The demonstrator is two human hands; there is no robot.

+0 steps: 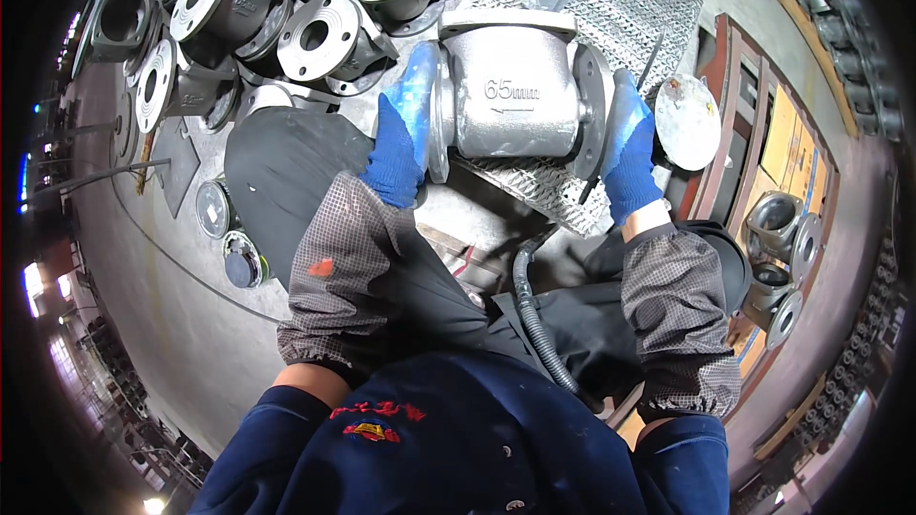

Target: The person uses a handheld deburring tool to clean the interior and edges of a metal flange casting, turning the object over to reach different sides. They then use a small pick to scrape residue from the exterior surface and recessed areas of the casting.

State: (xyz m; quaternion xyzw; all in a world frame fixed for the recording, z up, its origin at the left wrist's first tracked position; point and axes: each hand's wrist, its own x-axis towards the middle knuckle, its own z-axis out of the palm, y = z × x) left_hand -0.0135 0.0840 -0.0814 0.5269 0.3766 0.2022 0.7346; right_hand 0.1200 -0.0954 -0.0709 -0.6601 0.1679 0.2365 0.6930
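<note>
At upper centre of the frame, the left hand (405, 129) and right hand (630, 151) (both blue-gloved) hold a grey valve body (515, 91) by its end flanges (593, 100), apparently above a textured sheet (620, 0), contact underneath being hidden.

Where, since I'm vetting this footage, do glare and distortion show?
Head view: glare whitens the top of the silvery casting and pales the fingers of the left hand; head view: fisheye bends the reddish-brown frame at right, corners go black.
</note>
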